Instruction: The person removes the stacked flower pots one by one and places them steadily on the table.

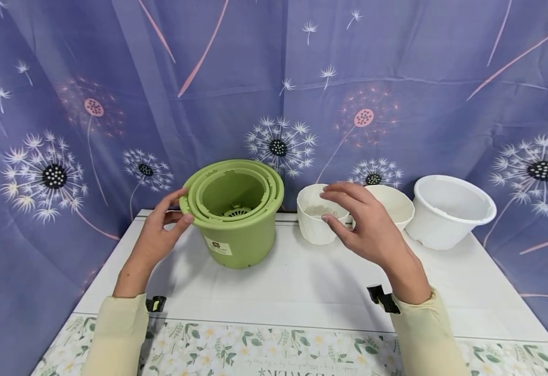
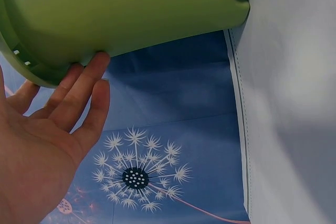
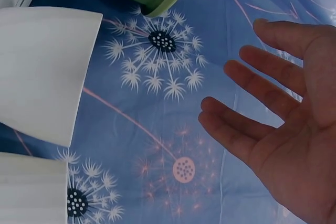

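A large green flowerpot (image 1: pixel 238 245) stands at the left of the white tabletop, with smaller green pots (image 1: pixel 231 193) nested inside it. My left hand (image 1: pixel 158 230) is at its left rim; the fingertips touch the pot's side just under the rim, as the left wrist view shows, and the fingers are fairly straight. My right hand (image 1: pixel 368 222) hovers with spread, loosely bent fingers and holds nothing. Below and behind it are a ribbed white pot (image 1: pixel 318 230) and a cream pot (image 1: pixel 398 203), the latter partly hidden by the hand.
A larger white pot (image 1: pixel 443 230) stands at the right end of the row. A purple-blue dandelion curtain (image 1: pixel 236 120) hangs right behind the pots. The front of the table bears a floral-printed cloth (image 1: pixel 255 344).
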Demonstrator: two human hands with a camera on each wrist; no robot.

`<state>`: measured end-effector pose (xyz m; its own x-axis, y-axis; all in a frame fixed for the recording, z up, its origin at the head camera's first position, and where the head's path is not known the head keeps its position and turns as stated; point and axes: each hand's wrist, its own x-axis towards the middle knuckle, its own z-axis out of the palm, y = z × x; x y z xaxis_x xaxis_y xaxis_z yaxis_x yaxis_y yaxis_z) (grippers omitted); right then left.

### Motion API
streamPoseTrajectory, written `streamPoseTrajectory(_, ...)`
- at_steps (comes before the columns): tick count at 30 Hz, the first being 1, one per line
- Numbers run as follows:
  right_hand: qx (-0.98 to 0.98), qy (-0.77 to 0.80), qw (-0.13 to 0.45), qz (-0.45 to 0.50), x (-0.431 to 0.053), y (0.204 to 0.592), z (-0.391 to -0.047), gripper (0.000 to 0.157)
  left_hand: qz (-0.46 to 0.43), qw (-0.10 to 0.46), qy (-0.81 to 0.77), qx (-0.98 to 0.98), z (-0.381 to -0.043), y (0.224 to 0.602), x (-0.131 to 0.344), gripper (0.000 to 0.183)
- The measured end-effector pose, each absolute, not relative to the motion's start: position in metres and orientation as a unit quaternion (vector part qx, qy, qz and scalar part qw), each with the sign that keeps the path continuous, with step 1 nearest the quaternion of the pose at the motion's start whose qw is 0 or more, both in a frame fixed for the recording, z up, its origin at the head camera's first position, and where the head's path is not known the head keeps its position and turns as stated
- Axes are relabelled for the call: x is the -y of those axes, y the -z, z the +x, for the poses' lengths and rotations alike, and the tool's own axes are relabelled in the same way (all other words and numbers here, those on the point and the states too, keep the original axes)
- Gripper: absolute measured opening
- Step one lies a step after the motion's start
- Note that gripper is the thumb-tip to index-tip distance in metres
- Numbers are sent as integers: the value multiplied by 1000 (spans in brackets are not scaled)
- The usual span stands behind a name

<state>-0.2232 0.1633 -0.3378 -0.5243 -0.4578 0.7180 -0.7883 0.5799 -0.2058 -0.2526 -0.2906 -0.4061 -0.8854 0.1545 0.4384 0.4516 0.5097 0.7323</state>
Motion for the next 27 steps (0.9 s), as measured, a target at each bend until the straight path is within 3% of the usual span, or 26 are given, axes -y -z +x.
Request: streamPoseTrajectory(27, 840, -259, 272, 392, -134, 333, -231, 40, -187, 163, 464, 851, -251, 403, 289, 63)
